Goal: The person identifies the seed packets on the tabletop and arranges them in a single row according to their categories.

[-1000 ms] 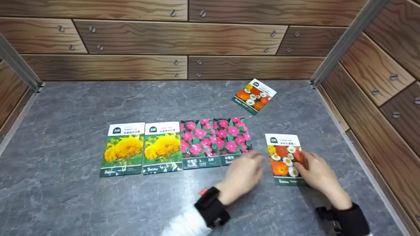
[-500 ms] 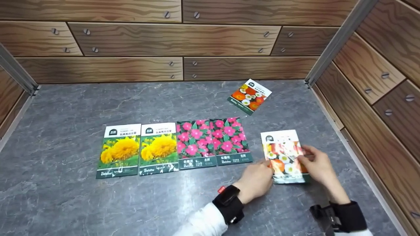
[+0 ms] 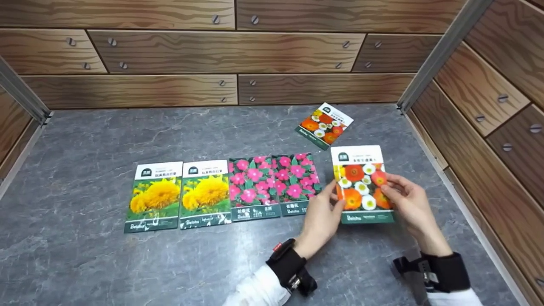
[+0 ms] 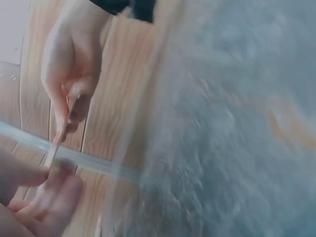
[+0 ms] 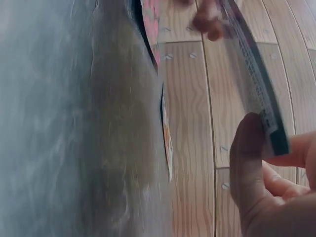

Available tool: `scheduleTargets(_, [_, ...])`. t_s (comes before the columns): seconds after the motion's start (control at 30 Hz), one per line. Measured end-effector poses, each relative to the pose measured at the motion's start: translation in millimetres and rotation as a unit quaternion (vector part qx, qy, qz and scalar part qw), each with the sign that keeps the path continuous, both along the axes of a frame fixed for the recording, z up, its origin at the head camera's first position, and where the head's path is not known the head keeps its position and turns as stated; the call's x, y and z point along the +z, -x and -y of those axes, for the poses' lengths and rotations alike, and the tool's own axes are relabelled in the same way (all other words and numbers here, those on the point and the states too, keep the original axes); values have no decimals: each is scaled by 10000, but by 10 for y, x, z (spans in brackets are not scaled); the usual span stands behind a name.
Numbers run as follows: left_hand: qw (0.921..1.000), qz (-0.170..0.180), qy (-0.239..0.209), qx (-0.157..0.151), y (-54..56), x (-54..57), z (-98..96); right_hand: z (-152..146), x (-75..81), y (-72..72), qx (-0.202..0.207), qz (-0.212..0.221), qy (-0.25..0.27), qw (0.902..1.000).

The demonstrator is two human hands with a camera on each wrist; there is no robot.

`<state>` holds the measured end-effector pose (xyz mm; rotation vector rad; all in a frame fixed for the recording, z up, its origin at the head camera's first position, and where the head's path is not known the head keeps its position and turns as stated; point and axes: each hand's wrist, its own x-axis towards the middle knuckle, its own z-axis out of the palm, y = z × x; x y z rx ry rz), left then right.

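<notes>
A seed packet (image 3: 361,187) with orange, red and white poppies is held up between both hands in the head view, its front facing the camera. My left hand (image 3: 321,214) pinches its left edge, and my right hand (image 3: 410,208) grips the right edge between thumb and fingers. Seen edge-on in the right wrist view, the packet (image 5: 256,74) is raised off the table, with the right thumb (image 5: 247,158) against one face. The left wrist view is blurred but has the thin packet (image 4: 60,136) spanning from one hand to the other.
Two yellow sunflower packets (image 3: 159,193) (image 3: 207,193) and two pink-flower packets (image 3: 255,187) (image 3: 295,180) lie in a row left of the hands. Another poppy packet (image 3: 324,126) lies tilted farther back. Wood-patterned walls (image 3: 170,51) enclose the grey table (image 3: 127,267).
The left hand has come rightward from beside the pink packets to grip the poppy packet's left edge. Both hands have lifted that packet and moved it slightly left and away.
</notes>
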<state>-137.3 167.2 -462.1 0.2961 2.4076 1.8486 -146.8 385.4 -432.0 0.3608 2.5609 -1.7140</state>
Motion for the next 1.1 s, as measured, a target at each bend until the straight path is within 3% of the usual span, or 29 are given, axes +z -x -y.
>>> scheduleTargets(0.13, [9986, 172, -446, 215, 69, 29, 20, 94, 24, 105, -56, -359, -304, 9989])
scheduleTargets(0.33, [9973, -36, -570, 452, 199, 27, 117, 220, 55, 311, 92, -724, -825, 9939])
scheduleTargets(0.47, [9961, -114, -558, 673, 259, 7, 202, 244, 79, 379, 632, -572, -878, 9925])
scheduleTargets(0.6, [9942, -210, -548, 906, 306, -3, 234, 201, 119, 362, 1220, -249, -501, 9910])
scheduleTargets(0.73, [9961, -191, -472, 715, 308, 8, 215, 148, 126, 346, 1202, -179, -343, 9920])
scheduleTargets(0.9, [9996, -62, 130, 250, 239, 45, 179, 88, 120, 373, 989, -183, -481, 9938])
scheduleTargets(1.0, [9951, -500, 852, 23, 199, 59, 162, 53, 128, 394, 940, -176, -557, 9939])
scheduleTargets(1.1, [9764, -1309, 1711, -151, 175, 55, 157, 21, 141, 407, 902, -171, -638, 9937])
